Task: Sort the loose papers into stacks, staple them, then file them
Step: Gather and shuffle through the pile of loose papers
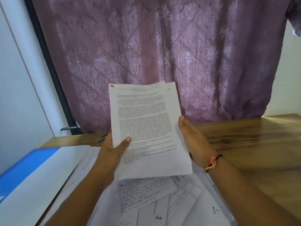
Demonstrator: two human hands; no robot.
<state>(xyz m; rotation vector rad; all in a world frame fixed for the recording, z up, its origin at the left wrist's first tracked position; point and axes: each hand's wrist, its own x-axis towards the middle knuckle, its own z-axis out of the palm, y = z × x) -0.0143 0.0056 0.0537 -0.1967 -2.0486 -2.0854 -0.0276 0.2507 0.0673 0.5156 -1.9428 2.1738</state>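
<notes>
Woodgrain desk [244, 136] beneath thin rectangular sheets [146, 128]

From the printed sheaf [146, 128] I held up, the widest free room lay at three o'clock: bare wooden table [252, 136] ran out past my right hand [192, 141], which lay against the sheaf's edge. At twelve o'clock the purple curtain [162, 46] hung down to the table's far edge and closed that way. At six o'clock loose papers [162, 201] covered the table in overlapping layers, so a hand could pass above them but could not reach wood. At eight o'clock a blue-and-white file [24, 168] lay along the table's left side. At nine o'clock, just behind my left hand [110, 149], what looked like a stapler [101, 139] sat near the far corner. The sheaf filled the gap between my hands.
</notes>
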